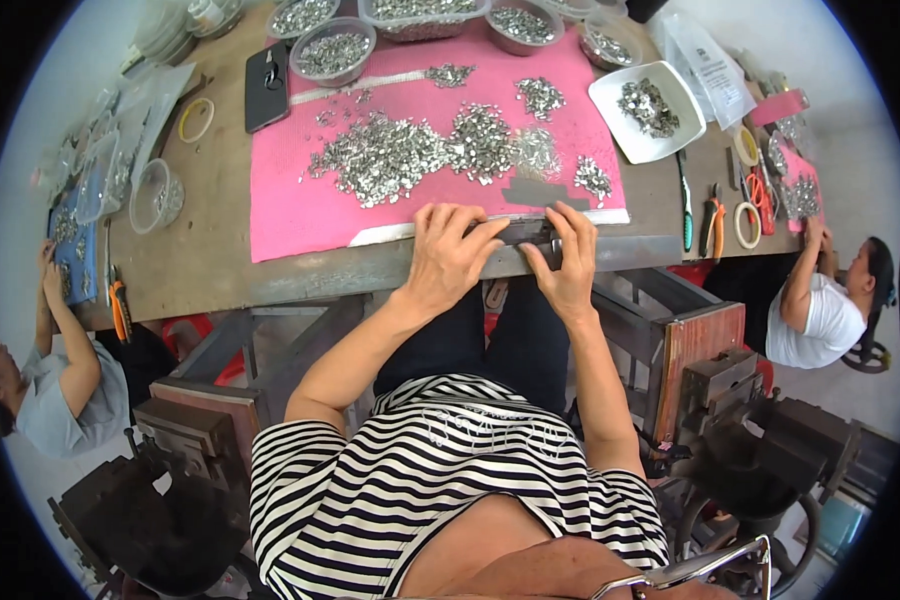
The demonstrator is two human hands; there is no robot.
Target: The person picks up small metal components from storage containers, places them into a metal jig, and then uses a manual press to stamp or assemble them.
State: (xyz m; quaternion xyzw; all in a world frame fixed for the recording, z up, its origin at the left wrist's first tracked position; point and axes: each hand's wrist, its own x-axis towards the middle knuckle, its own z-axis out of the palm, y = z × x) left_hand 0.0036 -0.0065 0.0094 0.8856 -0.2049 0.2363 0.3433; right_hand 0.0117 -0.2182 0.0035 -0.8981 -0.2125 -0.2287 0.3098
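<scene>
At the table's front edge, a dark narrow metal bar (526, 232) lies between my hands. My left hand (445, 250) has its fingers bent over the bar's left end. Thumb and fingers of my right hand (568, 262) pinch its right end. What sits in the bar is too small to make out. Just beyond my hands, a pink mat (290, 215) carries a large pile of small silvery metal pieces (385, 160) and smaller heaps of similar pieces. One small heap (592, 178) lies near my right hand, beside a grey patch (545, 193) on the mat.
Tubs of metal pieces (332, 52) line the back. A black phone (266, 88) lies at left, a white square dish (648, 110) at right. Orange-handled pliers (712, 225) and a green brush (687, 215) lie farther right. Co-workers sit left (70, 385) and right (820, 325).
</scene>
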